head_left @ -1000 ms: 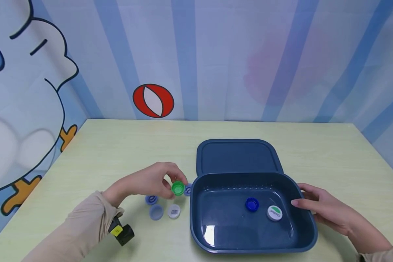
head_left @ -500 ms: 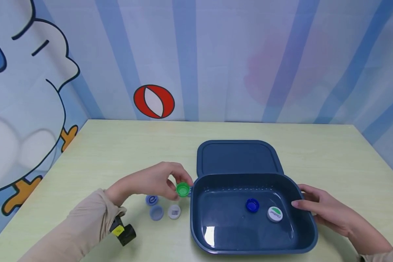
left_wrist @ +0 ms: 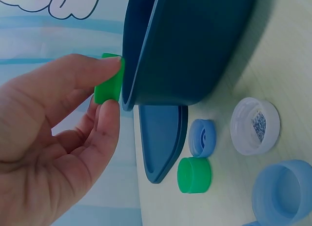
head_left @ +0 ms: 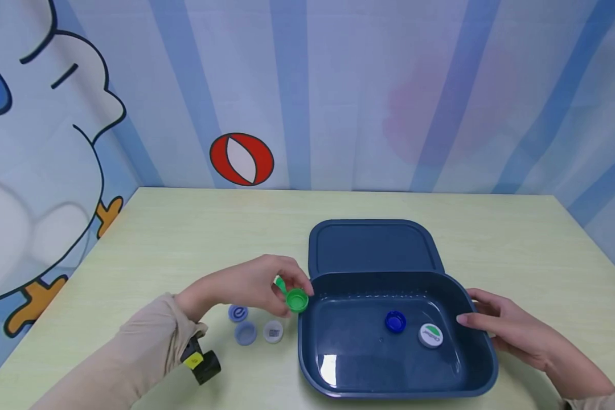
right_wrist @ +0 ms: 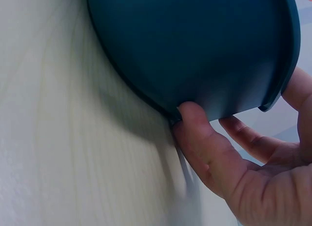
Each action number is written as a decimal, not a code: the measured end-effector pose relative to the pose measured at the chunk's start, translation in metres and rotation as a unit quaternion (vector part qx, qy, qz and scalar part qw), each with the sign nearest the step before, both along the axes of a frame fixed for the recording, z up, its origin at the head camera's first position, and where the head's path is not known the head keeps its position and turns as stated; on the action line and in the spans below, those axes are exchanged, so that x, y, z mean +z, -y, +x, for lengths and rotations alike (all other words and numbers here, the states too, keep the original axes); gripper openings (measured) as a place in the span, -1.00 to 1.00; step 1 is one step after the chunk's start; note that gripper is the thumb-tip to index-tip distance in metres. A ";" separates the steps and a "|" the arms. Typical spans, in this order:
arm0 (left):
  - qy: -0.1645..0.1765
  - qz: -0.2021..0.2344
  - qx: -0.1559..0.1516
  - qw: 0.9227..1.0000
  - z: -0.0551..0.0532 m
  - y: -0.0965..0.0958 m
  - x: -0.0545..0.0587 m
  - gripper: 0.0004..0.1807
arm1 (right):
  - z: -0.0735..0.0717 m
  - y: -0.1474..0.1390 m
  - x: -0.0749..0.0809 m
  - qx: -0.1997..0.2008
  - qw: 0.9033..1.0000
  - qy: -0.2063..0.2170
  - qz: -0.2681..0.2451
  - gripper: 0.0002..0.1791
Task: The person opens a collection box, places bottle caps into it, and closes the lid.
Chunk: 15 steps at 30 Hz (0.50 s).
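Note:
My left hand (head_left: 266,285) pinches a green bottle cap (head_left: 297,300) between thumb and fingers at the left rim of a dark blue plastic box (head_left: 397,392). In the left wrist view, this raised cap (left_wrist: 109,84) appears close against the rim. Gripping the box's right wall is my right hand (head_left: 517,333), its thumb over the rim; the right wrist view shows fingers (right_wrist: 204,143) touching the outside near the base. Inside the box lie a deep blue cap (head_left: 395,322) and a white cap (head_left: 431,336) with a green mark.
Left of the box lie a blue cap (head_left: 238,313), a light blue cap (head_left: 245,333) and a white cap (head_left: 273,331). Another green cap (left_wrist: 194,175) touches a small blue cap (left_wrist: 202,137) on the table. A flat dark blue lid (head_left: 374,245) lies behind the box.
My left hand has carried the green cap right, from above the table to the box's left rim. My right hand and the box have hardly moved.

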<state>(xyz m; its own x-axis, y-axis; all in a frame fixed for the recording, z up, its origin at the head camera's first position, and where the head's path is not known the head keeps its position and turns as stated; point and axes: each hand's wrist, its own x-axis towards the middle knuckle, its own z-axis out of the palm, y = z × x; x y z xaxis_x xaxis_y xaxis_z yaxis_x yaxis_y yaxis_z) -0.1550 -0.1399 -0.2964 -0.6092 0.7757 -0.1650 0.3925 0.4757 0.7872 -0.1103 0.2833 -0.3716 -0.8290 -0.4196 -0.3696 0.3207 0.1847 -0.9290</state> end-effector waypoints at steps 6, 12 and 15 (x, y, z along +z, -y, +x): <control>-0.002 0.007 -0.017 1.000 0.000 -0.004 0.001 -0.62 | 0.001 0.001 0.000 -0.003 1.000 -0.002 0.009 -0.38; -0.002 0.012 -0.031 0.999 -0.001 -0.010 0.000 -0.62 | 0.000 0.001 0.000 0.000 1.000 0.000 0.004 -0.39; -0.005 0.009 -0.038 0.999 -0.002 -0.014 0.000 -0.63 | 0.000 0.000 0.000 0.001 1.000 0.000 0.000 -0.41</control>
